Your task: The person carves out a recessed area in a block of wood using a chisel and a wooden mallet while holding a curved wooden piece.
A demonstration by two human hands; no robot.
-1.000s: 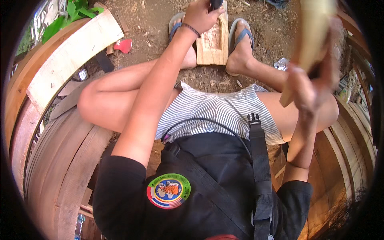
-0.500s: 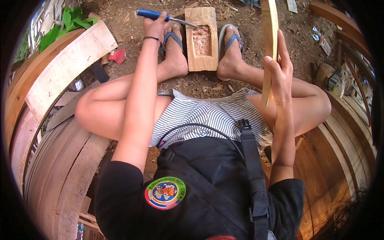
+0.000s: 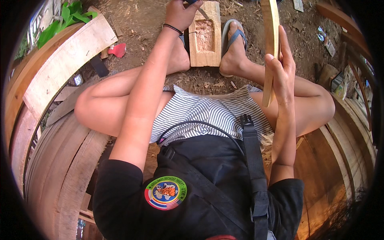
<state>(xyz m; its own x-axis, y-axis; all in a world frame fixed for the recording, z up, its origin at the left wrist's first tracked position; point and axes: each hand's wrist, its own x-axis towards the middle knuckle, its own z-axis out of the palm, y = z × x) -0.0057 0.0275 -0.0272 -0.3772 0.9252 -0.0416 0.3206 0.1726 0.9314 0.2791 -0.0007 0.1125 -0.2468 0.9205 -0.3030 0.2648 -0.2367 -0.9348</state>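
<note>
Between my feet lies a pale wooden block (image 3: 205,59) with a rough rectangular recess (image 3: 205,37) cut into it. My left hand (image 3: 181,16) is closed round the blue handle of a chisel, at the block's far left side. The chisel's steel blade (image 3: 203,13) slants over the far end of the recess; whether its tip touches the wood I cannot tell. Upright in my right hand (image 3: 282,72) is a long, slightly curved wooden piece (image 3: 272,44), gripped near its lower end, with my thumb along its near face. Its far end runs out of the picture.
One sandalled foot (image 3: 235,46) stands just right of the block; the other is mostly behind my left forearm. Curved planks (image 3: 68,60) and green leaves (image 3: 66,20) are at the left, with a red scrap (image 3: 117,50) nearby. More boards (image 3: 344,24) stand at the right. Wood chips litter the dirt.
My left hand has moved right and farther out with the chisel, whose blade now points more steeply toward the recess. The right hand keeps its hold on the wooden piece, nearly still.
</note>
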